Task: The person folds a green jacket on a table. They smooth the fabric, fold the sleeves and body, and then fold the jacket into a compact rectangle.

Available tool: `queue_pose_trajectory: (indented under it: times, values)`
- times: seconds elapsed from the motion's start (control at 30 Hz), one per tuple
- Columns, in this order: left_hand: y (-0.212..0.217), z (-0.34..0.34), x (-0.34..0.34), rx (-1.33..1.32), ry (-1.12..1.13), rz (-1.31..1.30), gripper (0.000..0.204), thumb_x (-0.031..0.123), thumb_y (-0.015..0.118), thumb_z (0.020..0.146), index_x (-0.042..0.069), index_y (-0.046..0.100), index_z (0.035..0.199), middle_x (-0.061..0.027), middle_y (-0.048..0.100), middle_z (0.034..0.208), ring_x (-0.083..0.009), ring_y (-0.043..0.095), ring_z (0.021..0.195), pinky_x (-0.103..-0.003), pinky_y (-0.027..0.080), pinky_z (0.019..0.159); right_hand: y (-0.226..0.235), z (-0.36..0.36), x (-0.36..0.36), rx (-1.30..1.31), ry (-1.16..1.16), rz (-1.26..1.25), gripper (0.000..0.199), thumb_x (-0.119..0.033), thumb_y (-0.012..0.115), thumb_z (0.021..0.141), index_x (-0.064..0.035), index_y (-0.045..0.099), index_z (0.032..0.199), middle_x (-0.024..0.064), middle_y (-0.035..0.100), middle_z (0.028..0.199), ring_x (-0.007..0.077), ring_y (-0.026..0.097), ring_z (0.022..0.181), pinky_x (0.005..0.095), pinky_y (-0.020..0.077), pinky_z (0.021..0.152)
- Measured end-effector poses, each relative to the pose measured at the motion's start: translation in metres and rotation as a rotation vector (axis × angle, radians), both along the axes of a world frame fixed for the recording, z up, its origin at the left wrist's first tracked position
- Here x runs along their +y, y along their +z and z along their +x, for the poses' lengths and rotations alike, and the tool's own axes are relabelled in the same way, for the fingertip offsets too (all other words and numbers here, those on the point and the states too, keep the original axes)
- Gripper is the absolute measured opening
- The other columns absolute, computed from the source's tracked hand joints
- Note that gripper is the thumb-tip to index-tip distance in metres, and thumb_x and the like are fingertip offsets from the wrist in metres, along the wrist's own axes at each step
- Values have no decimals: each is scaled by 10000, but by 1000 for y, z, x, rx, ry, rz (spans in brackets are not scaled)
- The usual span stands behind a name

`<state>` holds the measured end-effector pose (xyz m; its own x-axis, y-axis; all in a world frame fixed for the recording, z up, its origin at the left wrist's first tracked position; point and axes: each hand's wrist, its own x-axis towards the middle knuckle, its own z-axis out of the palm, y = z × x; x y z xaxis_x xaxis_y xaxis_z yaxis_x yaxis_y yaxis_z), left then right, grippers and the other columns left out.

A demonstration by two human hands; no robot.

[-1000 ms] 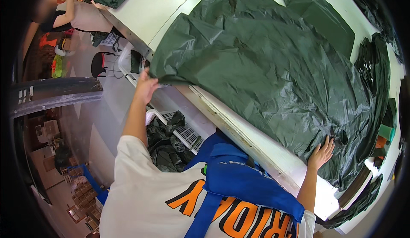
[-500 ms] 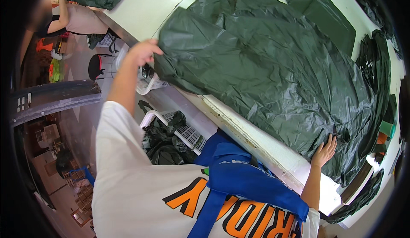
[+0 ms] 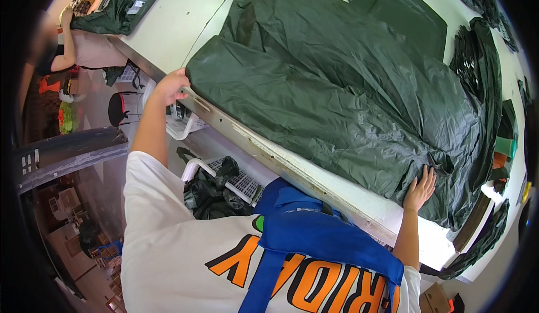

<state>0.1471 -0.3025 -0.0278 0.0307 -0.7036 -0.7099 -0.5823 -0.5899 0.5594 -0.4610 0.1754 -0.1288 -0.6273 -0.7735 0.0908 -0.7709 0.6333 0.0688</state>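
Head view: large dark green sheet (image 3: 337,94) spread over most of the white desk (image 3: 174,21), near edge running along the desk's front rim. Left hand (image 3: 171,85) at the sheet's left front corner, fingers curled over the desk edge and touching the fabric; pinched or merely pressed, cannot tell. Right hand (image 3: 420,188) flat on the right front part of the sheet, fingers spread wide, palm down, holding nothing. Judged as mid-way through laying out and smoothing: main panel lying mostly flat, but creases and ridges across the middle, a bunched fold just beside the right hand, and a turned-over flap toward the far left. Right edge rumpled against a dark strip pile (image 3: 480,88). Second green piece (image 3: 393,9) farther back, apart from both hands. White basket (image 3: 224,181) with dark scraps below the desk. Another person's arm (image 3: 64,43) at far left, by a separate green bundle (image 3: 118,1).
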Motion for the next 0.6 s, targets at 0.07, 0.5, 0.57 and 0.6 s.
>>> queue_pose_trajectory:
  times: [0.07,0.5,0.57,0.6]
  values:
    - [23,-7,2,-84,-62,65,258,230,579,873,123,548,1106,-3,577,973,-121,526,644,-248,437,577,0,0,1,2,-9,8,478,-300,438,946,-229,397,1417,12,307,1513,278,234,1409,516,170,1125]
    - [0,26,4,-602,-395,-337,335,322,604,895,77,616,1125,-92,668,971,-230,627,931,-405,478,847,10,20,-8,-36,4,-3,510,-269,497,914,-227,402,1413,40,316,1511,296,254,1399,494,184,1121]
    - [-20,-3,16,-989,-483,-565,377,258,604,887,93,556,1222,-163,612,1117,-328,558,1087,-451,447,913,15,28,-8,-48,5,-6,510,-290,511,908,-219,419,1404,47,314,1512,304,263,1394,492,188,1120]
    - [-19,-39,28,-1086,-421,-726,417,226,605,880,109,520,1271,-193,568,1200,-371,502,1171,-466,426,945,13,27,-5,-44,5,-15,512,-296,524,900,-222,429,1398,45,322,1507,303,274,1386,482,210,1108]
